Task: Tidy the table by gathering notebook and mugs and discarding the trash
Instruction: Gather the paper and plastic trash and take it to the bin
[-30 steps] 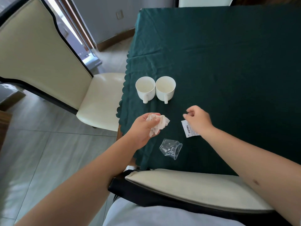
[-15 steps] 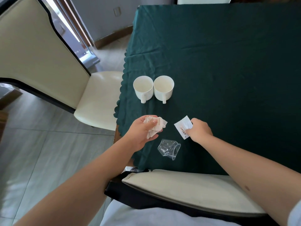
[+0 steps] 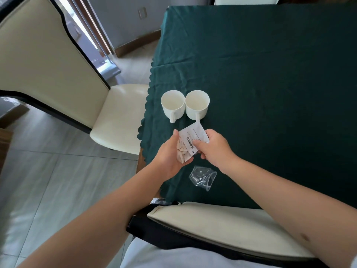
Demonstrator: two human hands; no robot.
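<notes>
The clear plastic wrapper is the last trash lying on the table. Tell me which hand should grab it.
Right hand, probably: it hovers just above the plastic wrapper and holds only the paper slip, while the left hand is cupped around the crumpled tissue.

Daylight is coming in from the glass door [image 3: 96, 49] far up-left of the hands [image 3: 193, 149], washing it out and laying a pale sheen on the floor tiles [image 3: 48, 180] to their left. The green table [image 3: 270, 84] beyond the hands is staying dim and soft-shadowed. The wide lens is bending straight edges toward the frame borders, and the nearest forearms are looking slightly soft.
</notes>
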